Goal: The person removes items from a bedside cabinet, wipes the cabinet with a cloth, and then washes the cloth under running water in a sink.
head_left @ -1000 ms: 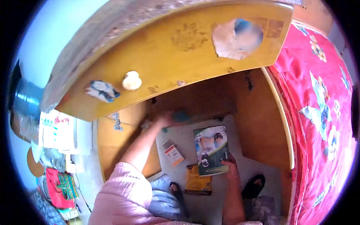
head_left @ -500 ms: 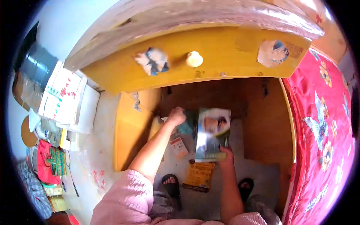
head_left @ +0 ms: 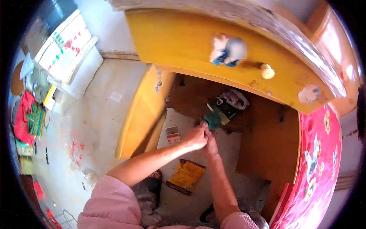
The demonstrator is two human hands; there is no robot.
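Note:
My left hand and my right hand meet at the cabinet opening, both closed on the near end of a crumpled teal-green cloth. Just beyond them, a dark green and white picture box lies at an angle inside the cabinet, the cloth overlapping its near edge. A small white and orange box rests on the floor left of my hands. Nearer my feet lies a yellow packet with dark edges.
The yellow cabinet front with a round knob spans the top. Its open door stands at the left. A pink flowered cover hangs at the right. White foam boxes stand at the upper left.
The picture box has left my right hand and now lies deeper in the cabinet. My right hand has moved left to join my left hand at the cloth. The view has shifted left.

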